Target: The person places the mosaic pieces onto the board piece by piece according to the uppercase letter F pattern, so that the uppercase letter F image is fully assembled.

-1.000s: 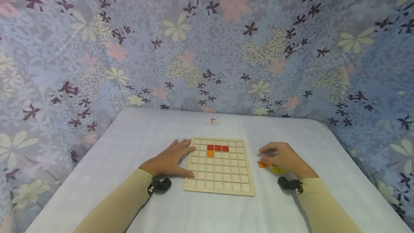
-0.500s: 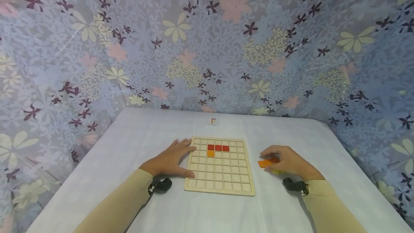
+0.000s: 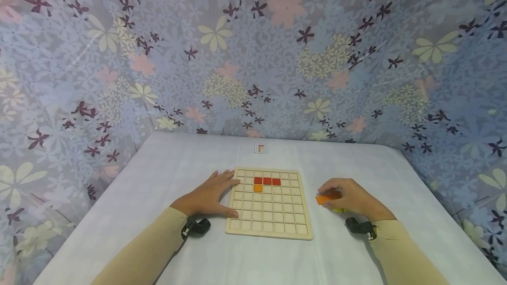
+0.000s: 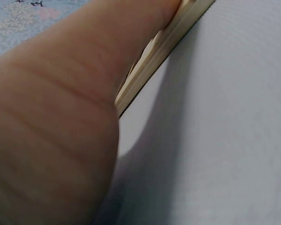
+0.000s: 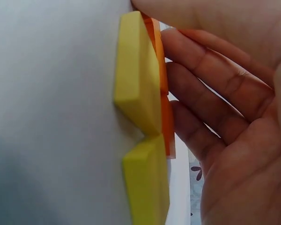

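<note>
The left hand [image 3: 211, 193] spreads over the left edge of a square wooden grid board [image 3: 297, 235], its thumb and a fingertip resting on the frame. Three red tiles [image 3: 267, 181] form a row in the board's upper part, with one orange tile [image 3: 258, 188] below the leftmost. Right of the board, the right hand [image 3: 350, 195] curls over loose orange tiles [image 3: 322, 199], thumb on the near side and fingertips along the far side. In the right wrist view, two yellow tiles [image 5: 136, 61] lie under the palm beside the orange ones [image 5: 166, 126].
A small printed card [image 3: 261, 148] with a coloured grid pattern lies behind the board. White cloth covers the table [image 3: 190, 157]. A flowered fabric backdrop [image 3: 253, 56] rises behind it and along both sides.
The right hand has shifted slightly toward the person and right, and more of the orange tiles shows between its thumb and fingers. The left hand and the board stay in place.
</note>
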Available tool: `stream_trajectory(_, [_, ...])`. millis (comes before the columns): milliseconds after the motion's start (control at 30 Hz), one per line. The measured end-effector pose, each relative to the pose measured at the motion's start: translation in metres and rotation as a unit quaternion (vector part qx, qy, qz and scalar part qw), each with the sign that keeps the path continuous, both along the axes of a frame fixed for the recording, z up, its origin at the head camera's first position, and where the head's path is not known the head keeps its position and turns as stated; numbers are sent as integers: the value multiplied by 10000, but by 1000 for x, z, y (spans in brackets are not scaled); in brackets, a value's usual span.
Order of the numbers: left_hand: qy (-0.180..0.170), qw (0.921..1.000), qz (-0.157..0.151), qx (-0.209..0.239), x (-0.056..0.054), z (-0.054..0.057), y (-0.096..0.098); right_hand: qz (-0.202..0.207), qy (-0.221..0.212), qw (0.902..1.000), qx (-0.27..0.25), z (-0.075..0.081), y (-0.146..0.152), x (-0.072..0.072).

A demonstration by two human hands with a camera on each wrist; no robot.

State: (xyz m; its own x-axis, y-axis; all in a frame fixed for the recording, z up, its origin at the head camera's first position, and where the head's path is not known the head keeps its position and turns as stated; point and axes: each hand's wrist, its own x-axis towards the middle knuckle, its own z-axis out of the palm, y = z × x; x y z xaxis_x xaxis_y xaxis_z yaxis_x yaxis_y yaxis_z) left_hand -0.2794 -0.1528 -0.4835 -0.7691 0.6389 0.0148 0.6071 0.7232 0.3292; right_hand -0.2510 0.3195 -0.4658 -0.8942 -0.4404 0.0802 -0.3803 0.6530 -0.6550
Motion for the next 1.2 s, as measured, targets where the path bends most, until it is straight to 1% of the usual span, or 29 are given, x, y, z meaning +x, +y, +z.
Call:
stream_trajectory(333, [66,10000,-48,34,-1,0,0,-21,73,10000,25,2,-4,2])
stream_trajectory(600, [-33,9998,-115,147,-1,-3,-1,-276,-60,9996,83,2,-9,3])
stream_trajectory(767, [43,9999,-73,70,0,-1,-2,-309,65,9995,42,6,-17,1])
stream_trajectory(900, [50,10000,-21,37,1,-1,-1,-180,380,9991,82,8,-28,-1])
stream_trajectory(1000, [67,10000,-7,12,1,-1,-1,32,636,9979,103,10,-38,-3])
stream_trajectory(1200, [32,10000,37,-50,2,-1,0,322,853,9958,-39,19,-61,-5])
